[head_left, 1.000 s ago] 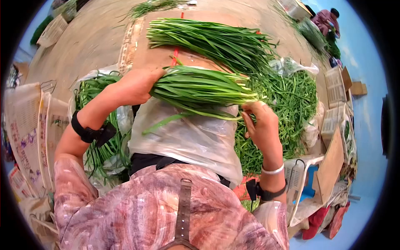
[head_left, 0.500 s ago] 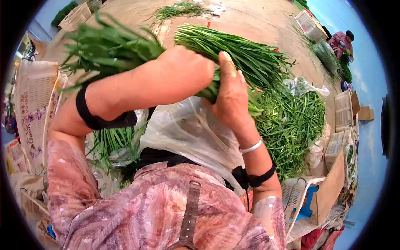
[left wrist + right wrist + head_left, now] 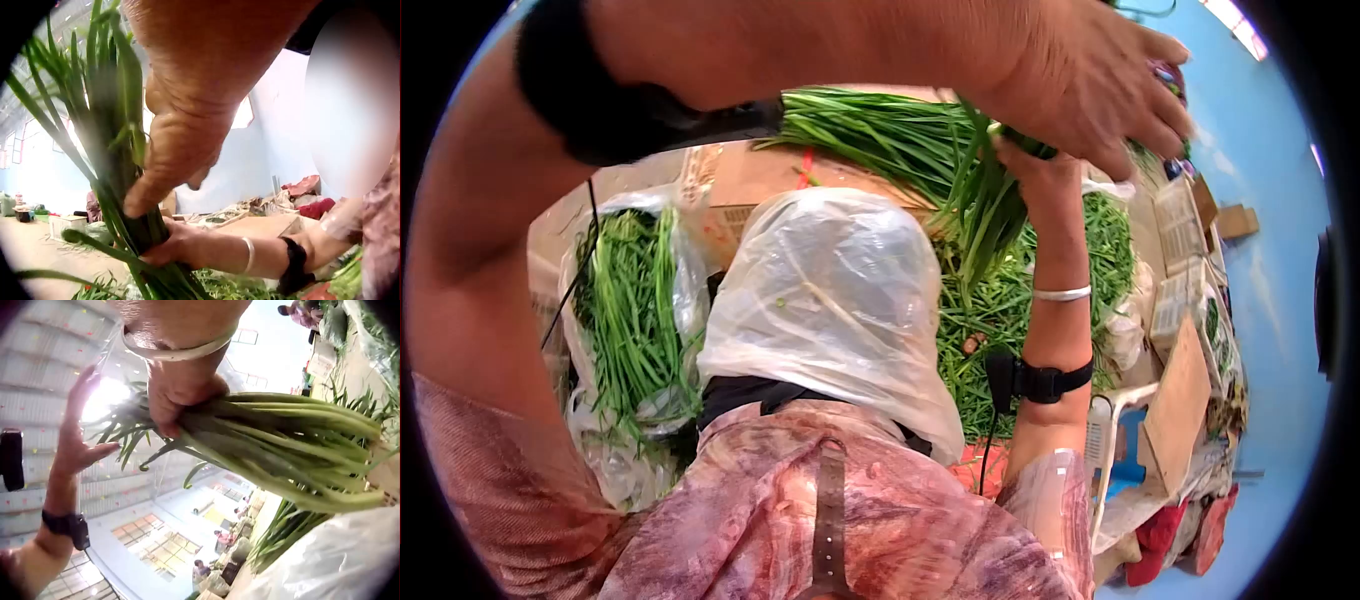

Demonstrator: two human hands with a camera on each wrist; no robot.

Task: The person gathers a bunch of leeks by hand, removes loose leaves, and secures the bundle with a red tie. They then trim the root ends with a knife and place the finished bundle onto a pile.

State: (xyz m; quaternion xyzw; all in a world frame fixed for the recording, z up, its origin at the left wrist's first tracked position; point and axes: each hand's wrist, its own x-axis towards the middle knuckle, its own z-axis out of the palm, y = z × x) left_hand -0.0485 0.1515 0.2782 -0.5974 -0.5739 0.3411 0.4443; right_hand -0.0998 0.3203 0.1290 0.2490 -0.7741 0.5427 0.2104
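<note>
Leaves (image 3: 281, 442) — long, slender, green, bunched — held in right grip (image 3: 186, 390).

Long green bunch (image 3: 281, 447), tilted, leaf tips splayed, stems paler

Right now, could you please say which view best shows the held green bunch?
The right wrist view: the bunch stretches sideways from the right hand, its pale stalk ends visible. The head view shows part, overlapped by the left hand; the left wrist view crops its lower end.
</note>
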